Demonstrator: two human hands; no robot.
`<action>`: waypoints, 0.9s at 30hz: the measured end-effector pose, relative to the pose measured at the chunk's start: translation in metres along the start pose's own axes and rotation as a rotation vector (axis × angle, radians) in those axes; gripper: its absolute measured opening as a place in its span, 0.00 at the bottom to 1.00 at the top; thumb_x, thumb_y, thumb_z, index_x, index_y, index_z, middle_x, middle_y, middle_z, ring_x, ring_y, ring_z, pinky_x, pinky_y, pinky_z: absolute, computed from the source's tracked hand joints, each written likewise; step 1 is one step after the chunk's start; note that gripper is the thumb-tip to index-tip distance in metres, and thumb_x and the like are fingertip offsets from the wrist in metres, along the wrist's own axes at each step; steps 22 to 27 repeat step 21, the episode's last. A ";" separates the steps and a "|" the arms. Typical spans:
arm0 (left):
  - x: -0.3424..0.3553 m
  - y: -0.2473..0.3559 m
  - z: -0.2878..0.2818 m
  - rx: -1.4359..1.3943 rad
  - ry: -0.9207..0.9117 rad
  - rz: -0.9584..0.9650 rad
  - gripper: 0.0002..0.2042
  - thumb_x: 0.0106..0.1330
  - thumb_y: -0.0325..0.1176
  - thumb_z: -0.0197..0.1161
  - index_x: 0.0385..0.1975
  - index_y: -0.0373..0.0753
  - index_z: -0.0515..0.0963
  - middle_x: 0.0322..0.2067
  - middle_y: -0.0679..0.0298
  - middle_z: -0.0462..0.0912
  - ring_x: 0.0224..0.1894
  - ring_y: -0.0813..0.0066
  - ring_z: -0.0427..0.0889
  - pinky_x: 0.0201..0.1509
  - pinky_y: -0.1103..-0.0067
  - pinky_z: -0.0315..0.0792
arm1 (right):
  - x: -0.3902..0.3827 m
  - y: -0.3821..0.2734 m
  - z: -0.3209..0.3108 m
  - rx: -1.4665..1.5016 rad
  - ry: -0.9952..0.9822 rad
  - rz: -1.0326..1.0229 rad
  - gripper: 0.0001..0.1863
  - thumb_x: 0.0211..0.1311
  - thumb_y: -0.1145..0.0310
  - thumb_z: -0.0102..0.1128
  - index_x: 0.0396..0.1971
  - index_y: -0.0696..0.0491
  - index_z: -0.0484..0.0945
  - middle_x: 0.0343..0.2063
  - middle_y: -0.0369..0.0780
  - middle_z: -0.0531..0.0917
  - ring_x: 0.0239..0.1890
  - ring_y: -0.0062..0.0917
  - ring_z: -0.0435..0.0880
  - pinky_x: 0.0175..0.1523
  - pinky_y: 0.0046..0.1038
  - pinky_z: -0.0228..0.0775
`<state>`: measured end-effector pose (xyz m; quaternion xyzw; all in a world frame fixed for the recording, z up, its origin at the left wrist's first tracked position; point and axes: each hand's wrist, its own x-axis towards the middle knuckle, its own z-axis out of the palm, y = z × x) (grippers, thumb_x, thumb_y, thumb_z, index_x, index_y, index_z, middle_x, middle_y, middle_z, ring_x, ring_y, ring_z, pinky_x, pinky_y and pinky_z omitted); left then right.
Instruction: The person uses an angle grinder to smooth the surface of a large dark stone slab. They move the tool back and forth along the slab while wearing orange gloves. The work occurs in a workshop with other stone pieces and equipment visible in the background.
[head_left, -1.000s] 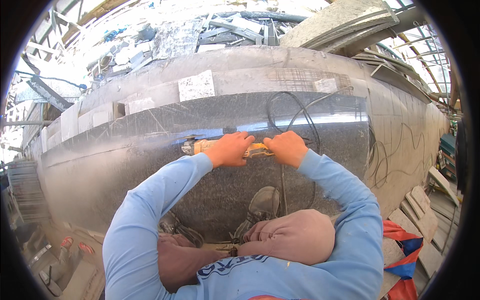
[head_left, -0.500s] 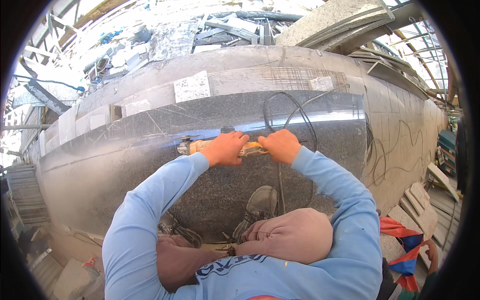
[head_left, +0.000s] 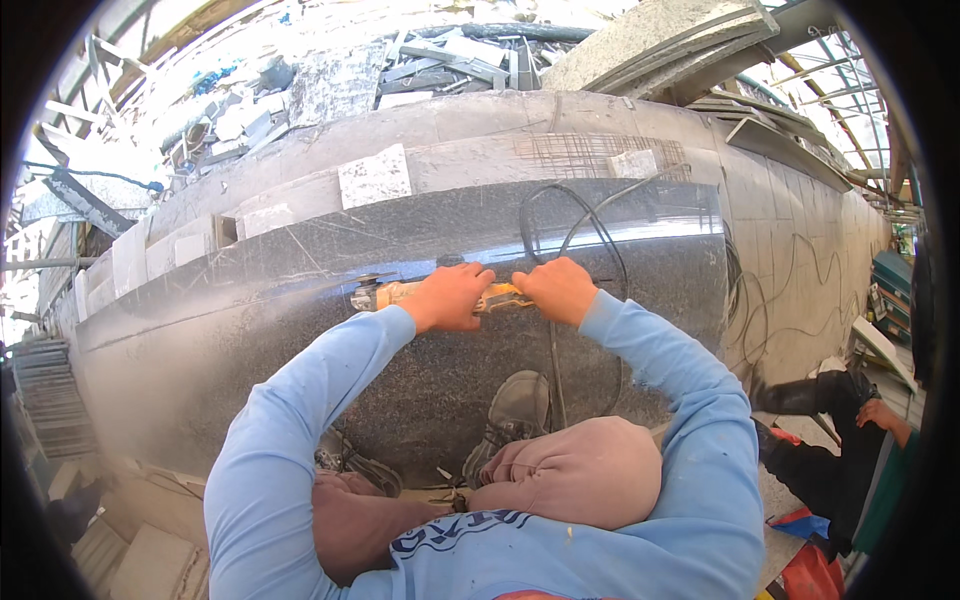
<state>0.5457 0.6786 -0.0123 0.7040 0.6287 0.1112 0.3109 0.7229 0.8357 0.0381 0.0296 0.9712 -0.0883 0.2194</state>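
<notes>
Both my hands are wrapped round a yellow angle grinder [head_left: 388,294] held sideways over a long dark stone slab [head_left: 400,220]. My left hand [head_left: 450,296] closes on its front part, just behind the metal head, where a disc shows edge-on at the left end. My right hand [head_left: 560,290] grips the rear of the body. A black power cord [head_left: 557,380] hangs below the right hand and also loops over the slab's far part. Pale dust [head_left: 190,330] spreads leftward from the disc. Whether the disc touches the slab is hard to tell.
My shoes [head_left: 522,400] stand on the slab's near part. Pale stone blocks [head_left: 375,178] and wire mesh [head_left: 590,152] lie beyond it. Stone offcuts [head_left: 450,65] heap up at the back, with leaning slabs [head_left: 665,45] at right. Another person in dark trousers [head_left: 825,450] is at the right.
The other person at the right has come further into view, a leg now extended toward the slab. The dust at the left looks thicker. My hands keep the same grip on the angle grinder.
</notes>
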 end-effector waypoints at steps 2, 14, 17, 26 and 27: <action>-0.003 -0.005 0.002 0.010 -0.003 -0.002 0.34 0.48 0.39 0.75 0.56 0.35 0.72 0.47 0.54 0.77 0.51 0.55 0.80 0.51 0.63 0.78 | 0.005 -0.003 0.002 -0.007 -0.010 0.007 0.10 0.56 0.71 0.65 0.37 0.50 0.76 0.22 0.40 0.84 0.31 0.37 0.88 0.33 0.40 0.77; 0.011 0.012 -0.003 -0.054 0.038 0.044 0.33 0.47 0.39 0.76 0.55 0.36 0.72 0.46 0.54 0.77 0.51 0.54 0.80 0.50 0.62 0.78 | -0.016 0.010 -0.011 0.000 0.008 0.012 0.07 0.59 0.70 0.63 0.37 0.51 0.77 0.21 0.40 0.84 0.28 0.37 0.88 0.31 0.40 0.77; 0.003 -0.002 0.001 -0.009 -0.012 0.004 0.30 0.49 0.38 0.75 0.52 0.36 0.73 0.45 0.54 0.77 0.51 0.55 0.80 0.51 0.64 0.79 | 0.001 0.003 0.004 -0.001 0.005 -0.008 0.09 0.58 0.69 0.64 0.38 0.51 0.77 0.22 0.41 0.85 0.29 0.37 0.89 0.32 0.40 0.77; -0.002 -0.001 -0.002 -0.023 0.038 0.020 0.30 0.49 0.38 0.75 0.52 0.36 0.73 0.45 0.55 0.77 0.51 0.55 0.80 0.51 0.64 0.79 | 0.003 0.000 -0.015 0.007 -0.093 -0.006 0.12 0.56 0.67 0.68 0.39 0.50 0.77 0.24 0.41 0.86 0.31 0.37 0.89 0.34 0.39 0.78; -0.002 -0.001 -0.002 -0.023 0.038 0.020 0.30 0.49 0.38 0.75 0.52 0.36 0.73 0.45 0.55 0.77 0.51 0.55 0.80 0.51 0.64 0.79 | 0.003 0.000 -0.015 0.007 -0.093 -0.006 0.12 0.56 0.67 0.68 0.39 0.50 0.77 0.24 0.41 0.86 0.31 0.37 0.89 0.34 0.39 0.78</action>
